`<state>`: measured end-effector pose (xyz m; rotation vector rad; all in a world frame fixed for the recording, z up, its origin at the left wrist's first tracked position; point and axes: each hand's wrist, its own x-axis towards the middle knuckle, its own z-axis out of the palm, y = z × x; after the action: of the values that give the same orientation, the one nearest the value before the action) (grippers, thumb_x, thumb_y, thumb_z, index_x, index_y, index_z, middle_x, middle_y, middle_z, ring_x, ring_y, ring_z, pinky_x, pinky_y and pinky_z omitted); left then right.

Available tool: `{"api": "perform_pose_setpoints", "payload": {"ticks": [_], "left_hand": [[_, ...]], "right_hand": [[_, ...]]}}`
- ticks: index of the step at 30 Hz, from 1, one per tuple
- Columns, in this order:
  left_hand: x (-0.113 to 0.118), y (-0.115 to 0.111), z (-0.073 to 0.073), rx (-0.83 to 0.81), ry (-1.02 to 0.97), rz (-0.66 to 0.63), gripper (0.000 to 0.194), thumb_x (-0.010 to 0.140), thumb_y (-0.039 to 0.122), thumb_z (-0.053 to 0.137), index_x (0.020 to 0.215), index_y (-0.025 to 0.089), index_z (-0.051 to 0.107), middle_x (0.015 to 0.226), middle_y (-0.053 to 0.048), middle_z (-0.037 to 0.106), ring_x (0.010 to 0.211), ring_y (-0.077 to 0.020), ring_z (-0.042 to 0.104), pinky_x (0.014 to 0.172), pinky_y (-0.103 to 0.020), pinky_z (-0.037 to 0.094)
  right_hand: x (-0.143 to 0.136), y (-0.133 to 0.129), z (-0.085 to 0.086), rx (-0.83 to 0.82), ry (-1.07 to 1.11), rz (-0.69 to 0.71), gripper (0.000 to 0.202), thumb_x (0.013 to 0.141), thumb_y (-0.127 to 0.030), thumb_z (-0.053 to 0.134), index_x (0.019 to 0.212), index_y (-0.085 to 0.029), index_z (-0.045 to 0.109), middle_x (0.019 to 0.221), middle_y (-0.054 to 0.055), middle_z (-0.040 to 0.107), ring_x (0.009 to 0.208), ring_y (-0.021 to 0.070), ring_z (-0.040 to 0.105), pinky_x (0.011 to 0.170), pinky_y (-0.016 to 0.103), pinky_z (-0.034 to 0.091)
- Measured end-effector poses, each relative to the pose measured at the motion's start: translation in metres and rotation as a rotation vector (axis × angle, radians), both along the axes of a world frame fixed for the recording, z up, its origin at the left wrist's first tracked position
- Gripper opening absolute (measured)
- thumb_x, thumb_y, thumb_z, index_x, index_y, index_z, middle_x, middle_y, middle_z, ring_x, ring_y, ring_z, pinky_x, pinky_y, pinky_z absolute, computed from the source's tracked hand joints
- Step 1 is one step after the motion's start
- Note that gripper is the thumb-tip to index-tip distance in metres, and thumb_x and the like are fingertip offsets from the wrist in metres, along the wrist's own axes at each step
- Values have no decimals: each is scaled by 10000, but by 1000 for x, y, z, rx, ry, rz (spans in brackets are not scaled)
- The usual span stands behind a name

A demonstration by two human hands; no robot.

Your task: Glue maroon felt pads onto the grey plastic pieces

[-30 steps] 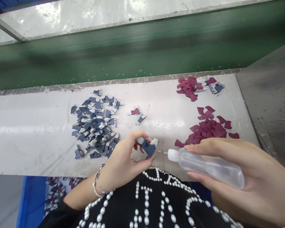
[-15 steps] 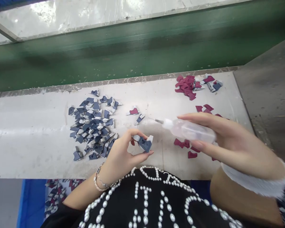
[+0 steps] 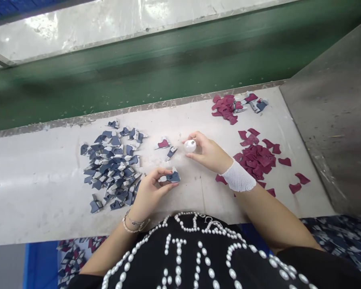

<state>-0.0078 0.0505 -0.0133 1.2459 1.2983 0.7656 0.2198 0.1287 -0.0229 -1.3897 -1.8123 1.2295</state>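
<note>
My left hand (image 3: 153,185) pinches a small blue and pale-grey plastic part (image 3: 173,175) between thumb and fingertips, low over the white tabletop. In my right hand (image 3: 207,151), fingers close around a needle-tip squeeze bottle (image 3: 190,145), seen from above with its white cap upward. Whether the bottle touches the table I cannot tell. Just left of the bottle lie a grey part with a maroon face (image 3: 163,143) and a blue-grey part (image 3: 171,151). A white knit band (image 3: 239,176) covers my right wrist.
A heap of blue and grey parts (image 3: 112,160) lies left of my left hand. Maroon pieces (image 3: 258,160) are spread on the right, with another maroon pile (image 3: 225,108) behind. A green belt (image 3: 168,76) runs beyond the table; a metal panel (image 3: 333,112) stands right.
My right hand has moved left with the bottle and turned it from lying sideways to cap upward. My left hand still holds the part, now slightly further left.
</note>
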Motion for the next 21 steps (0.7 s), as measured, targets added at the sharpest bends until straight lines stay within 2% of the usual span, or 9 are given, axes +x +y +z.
{"api": "perform_pose_setpoints", "payload": {"ticks": [3, 5, 7, 10, 12, 16, 21], "left_hand": [[2, 0, -2, 21, -11, -19, 215, 763, 233, 813, 933, 215, 682, 1020, -39, 695, 1049, -198, 684, 846, -298, 642], [3, 0, -2, 49, -16, -29, 215, 761, 231, 817, 925, 219, 680, 1034, -41, 687, 1063, -197, 674, 831, -283, 641], [3, 0, 0, 93, -11, -34, 211, 771, 227, 812, 931, 220, 674, 1018, -37, 675, 1015, -182, 673, 803, -270, 638], [6, -1, 2, 135, -14, -32, 210, 780, 218, 808, 936, 217, 666, 969, -26, 661, 921, -153, 669, 774, -254, 628], [10, 0, 4, 128, -38, -25, 216, 777, 217, 811, 931, 212, 659, 947, -22, 659, 888, -146, 671, 761, -248, 624], [21, 1, 6, 133, -52, -60, 224, 778, 218, 808, 927, 199, 641, 936, -29, 661, 894, -161, 685, 819, -299, 625], [31, -1, 2, 187, -31, -83, 240, 778, 232, 811, 906, 195, 612, 943, -31, 664, 908, -173, 693, 851, -338, 624]], "right_hand": [[10, -8, 5, 22, -151, -41, 479, 783, -216, 723, 1202, -191, 492, 1299, 145, 626, 1190, 296, 589, 1019, 470, 465], [25, -22, 13, 30, -262, -59, 487, 766, -227, 746, 1196, -164, 525, 1279, 178, 617, 1226, 349, 542, 1045, 523, 429], [41, -42, 22, 13, -360, -37, 345, 773, -227, 737, 1081, -158, 599, 1134, 172, 675, 1135, 388, 574, 995, 570, 443], [57, -72, 28, -40, -465, -5, 181, 777, -146, 679, 956, -158, 653, 965, 156, 714, 974, 406, 618, 884, 607, 481], [58, -85, 27, -74, -496, -1, 177, 803, -87, 591, 950, -146, 671, 941, 163, 723, 950, 413, 629, 846, 615, 491], [47, -88, 28, -142, -417, 12, 305, 853, -34, 483, 1042, -134, 700, 1025, 148, 755, 981, 361, 684, 869, 559, 521], [35, -80, 52, -209, -165, 23, 216, 910, -160, 565, 1002, -242, 742, 1019, 5, 786, 941, 231, 738, 879, 399, 569]]}}
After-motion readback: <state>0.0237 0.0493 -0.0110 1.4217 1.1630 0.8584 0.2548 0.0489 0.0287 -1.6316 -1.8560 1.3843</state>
